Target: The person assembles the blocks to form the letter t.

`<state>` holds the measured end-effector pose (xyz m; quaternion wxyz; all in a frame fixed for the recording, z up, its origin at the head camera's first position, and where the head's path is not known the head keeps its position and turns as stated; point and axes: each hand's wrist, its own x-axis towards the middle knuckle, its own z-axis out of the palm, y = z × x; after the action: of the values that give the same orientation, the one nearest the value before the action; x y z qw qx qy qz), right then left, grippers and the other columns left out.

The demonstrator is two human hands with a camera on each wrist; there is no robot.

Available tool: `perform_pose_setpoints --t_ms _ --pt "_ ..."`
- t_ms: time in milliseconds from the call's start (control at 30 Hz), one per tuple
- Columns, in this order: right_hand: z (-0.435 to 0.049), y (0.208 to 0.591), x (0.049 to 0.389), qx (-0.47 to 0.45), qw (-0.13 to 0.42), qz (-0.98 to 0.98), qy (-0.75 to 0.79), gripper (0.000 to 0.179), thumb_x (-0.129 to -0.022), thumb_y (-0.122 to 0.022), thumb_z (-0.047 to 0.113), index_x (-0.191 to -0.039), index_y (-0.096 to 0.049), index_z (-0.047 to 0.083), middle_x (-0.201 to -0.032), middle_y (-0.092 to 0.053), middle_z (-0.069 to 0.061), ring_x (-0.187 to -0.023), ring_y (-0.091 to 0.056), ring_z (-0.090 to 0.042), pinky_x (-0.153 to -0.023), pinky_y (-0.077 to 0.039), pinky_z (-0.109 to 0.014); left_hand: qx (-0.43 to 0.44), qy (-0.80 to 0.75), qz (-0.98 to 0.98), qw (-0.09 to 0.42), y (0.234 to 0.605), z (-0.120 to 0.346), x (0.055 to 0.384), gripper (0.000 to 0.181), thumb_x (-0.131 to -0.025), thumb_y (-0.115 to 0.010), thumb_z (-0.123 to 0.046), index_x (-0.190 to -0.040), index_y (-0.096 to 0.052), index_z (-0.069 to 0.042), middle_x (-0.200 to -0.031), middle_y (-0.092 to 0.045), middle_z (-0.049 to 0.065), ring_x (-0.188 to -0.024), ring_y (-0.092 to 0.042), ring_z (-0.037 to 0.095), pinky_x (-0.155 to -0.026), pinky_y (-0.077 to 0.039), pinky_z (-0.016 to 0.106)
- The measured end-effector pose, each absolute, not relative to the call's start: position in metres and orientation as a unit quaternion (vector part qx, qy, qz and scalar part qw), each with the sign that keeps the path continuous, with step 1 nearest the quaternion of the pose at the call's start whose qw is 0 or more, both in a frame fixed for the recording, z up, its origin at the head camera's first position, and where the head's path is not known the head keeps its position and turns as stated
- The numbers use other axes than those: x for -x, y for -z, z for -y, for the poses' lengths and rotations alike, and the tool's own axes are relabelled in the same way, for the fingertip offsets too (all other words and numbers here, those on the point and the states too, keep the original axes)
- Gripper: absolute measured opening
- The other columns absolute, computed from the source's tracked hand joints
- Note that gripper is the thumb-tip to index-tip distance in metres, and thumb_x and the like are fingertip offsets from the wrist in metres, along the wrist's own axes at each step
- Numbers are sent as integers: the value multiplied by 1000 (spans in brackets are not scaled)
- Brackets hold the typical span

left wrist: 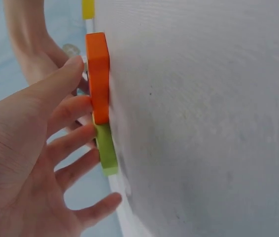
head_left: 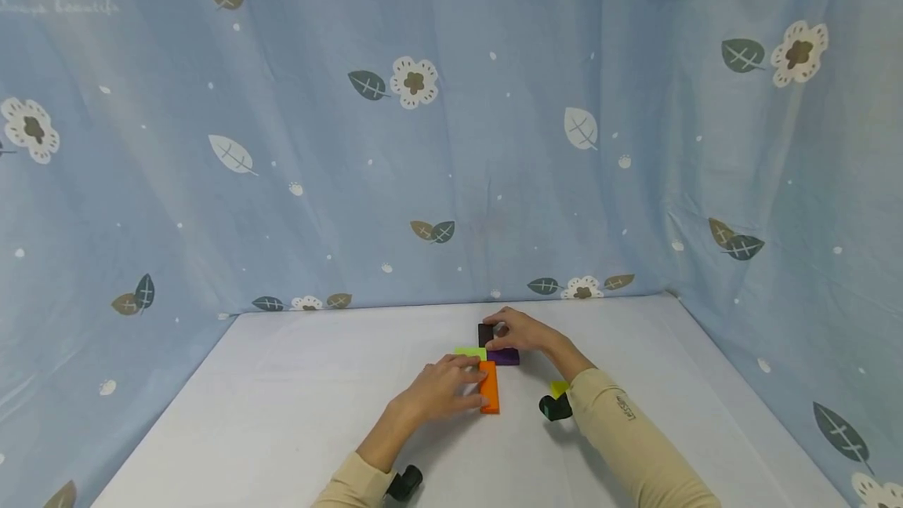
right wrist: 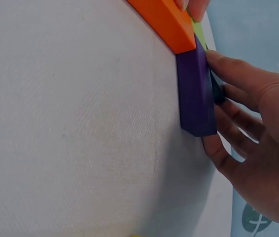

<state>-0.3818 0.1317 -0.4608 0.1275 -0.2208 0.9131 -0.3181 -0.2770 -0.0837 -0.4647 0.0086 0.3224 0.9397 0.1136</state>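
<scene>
Right of the orange block point(head_left: 490, 392), yellow piece point(head_left: 559, 388) is part-hidden by right sleeve point(head_left: 628, 433) and black wrist device point(head_left: 556, 408); beyond orange block, right hand point(head_left: 524, 331) part-covers dark block point(head_left: 484, 334), left hand point(head_left: 439, 389) part-covers green block point(head_left: 469, 351).

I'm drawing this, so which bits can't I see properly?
Head view: yellow block, partly behind the right wrist camera; sleeve writing, too small.
Left wrist view: yellow block, cut by top edge.
Right wrist view: orange block, cut by top edge; black block, partly behind purple block.
</scene>
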Motion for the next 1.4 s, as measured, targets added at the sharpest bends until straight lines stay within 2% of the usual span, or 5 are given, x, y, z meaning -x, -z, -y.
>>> perform_pose_setpoints --t_ms 433,633,933,1167,1400 --pt "-133 460 383 218 128 -913 319 55 -88 -73 30 -138 -57 12 -130 -53 -14 -116 -61 -30 -97 -53 -44 -315 -137 -937 -59 463 77 290 39 -84 -74 -49 -110 -75 -20 -117 -67 -3 -102 -56 18 -80 -52 36" --pt "-133 461 385 226 125 -912 320 56 -89 -73 29 -138 -56 11 -128 -54 -15 -116 -61 -31 -97 -53 -44 -295 -134 -946 -21 458 72 297 59 -79 -76 -52 -126 -68 -18 -120 -63 0 -105 -54 21 -80 -52 37" --pt "-132 466 386 199 124 -918 319 54 -87 -75 30 -136 -59 16 -127 -56 -11 -113 -62 -26 -95 -54 -41 -283 -132 -950 24 451 67 300 57 -78 -78 -50 -123 -70 -16 -120 -60 -1 -106 -51 19 -83 -50 41" --pt "-133 465 384 203 119 -917 321 55 -87 -75 30 -136 -59 13 -129 -56 -11 -113 -61 -26 -94 -54 -40 -269 -128 -953 55 451 65 304 57 -77 -78 -51 -125 -69 -22 -145 -54 -1 -121 -49 25 -96 -46 56" --pt "-133 464 383 210 118 -917 317 55 -87 -75 30 -136 -59 12 -129 -56 -12 -113 -62 -27 -95 -54 -41 -264 -123 -954 70 451 65 305 61 -78 -77 -53 -131 -65 -26 -150 -50 -3 -112 -48 19 -89 -46 46"
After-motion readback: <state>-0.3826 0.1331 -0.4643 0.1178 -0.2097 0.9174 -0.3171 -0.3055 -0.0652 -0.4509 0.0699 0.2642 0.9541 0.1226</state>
